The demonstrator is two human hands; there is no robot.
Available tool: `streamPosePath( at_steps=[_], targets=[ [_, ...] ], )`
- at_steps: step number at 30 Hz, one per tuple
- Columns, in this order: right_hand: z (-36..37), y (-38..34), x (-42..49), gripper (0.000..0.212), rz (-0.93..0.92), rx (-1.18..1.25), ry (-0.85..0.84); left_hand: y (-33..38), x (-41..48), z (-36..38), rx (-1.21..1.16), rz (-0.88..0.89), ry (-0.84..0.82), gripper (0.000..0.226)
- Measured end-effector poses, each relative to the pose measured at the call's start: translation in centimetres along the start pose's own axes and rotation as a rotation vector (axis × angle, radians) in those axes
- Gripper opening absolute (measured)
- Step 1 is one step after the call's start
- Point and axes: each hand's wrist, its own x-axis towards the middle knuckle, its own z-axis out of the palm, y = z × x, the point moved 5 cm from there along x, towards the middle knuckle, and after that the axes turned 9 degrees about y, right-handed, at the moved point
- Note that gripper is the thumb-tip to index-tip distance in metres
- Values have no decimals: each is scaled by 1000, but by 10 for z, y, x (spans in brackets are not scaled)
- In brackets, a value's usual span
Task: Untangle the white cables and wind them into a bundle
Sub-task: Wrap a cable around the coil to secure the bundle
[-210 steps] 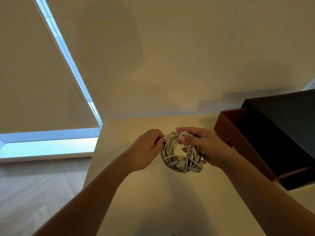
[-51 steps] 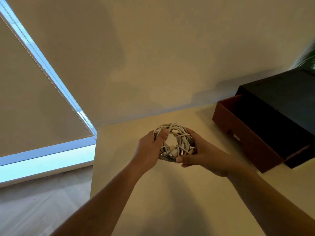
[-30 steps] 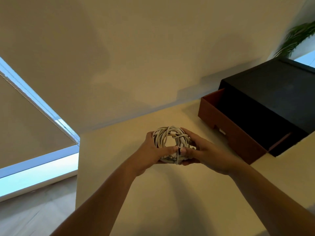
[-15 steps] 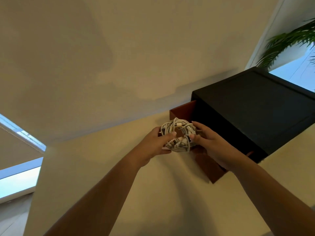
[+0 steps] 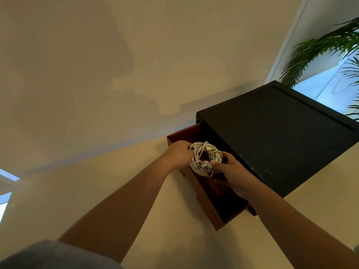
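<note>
The white cables are wound into a ring-shaped bundle with several plugs showing at its lower edge. My left hand grips the bundle's left side, fingers curled over the coil. My right hand holds the right and lower side, thumb pressed on the coil near the plugs. Both hands hold the bundle above the open reddish-brown drawer, over its far end.
The drawer slides out of a black box standing on the cream table against the wall. A green plant and a bright window lie behind the box at the right. A window strip shows at the far left.
Both hands carried the bundle to the right, from over the bare table to above the open drawer. The view swung right with them, bringing the black box and plant into sight.
</note>
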Motion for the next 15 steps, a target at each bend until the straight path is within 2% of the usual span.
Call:
streamPosePath(
  at_steps=[4,7,10,15],
  targets=[
    [-1,9,11,70,79,50,15,14,26,10,180,53,-11,29],
    [1,16,15,77,137,65,5,12,48,26,311,56,-118,17],
    [4,21,20,64,188,56,-33,3,66,44,368,22,-205,36],
    [9,28,31,44,221,-48,-134,-12,86,66,491,38,-335,31]
  ],
)
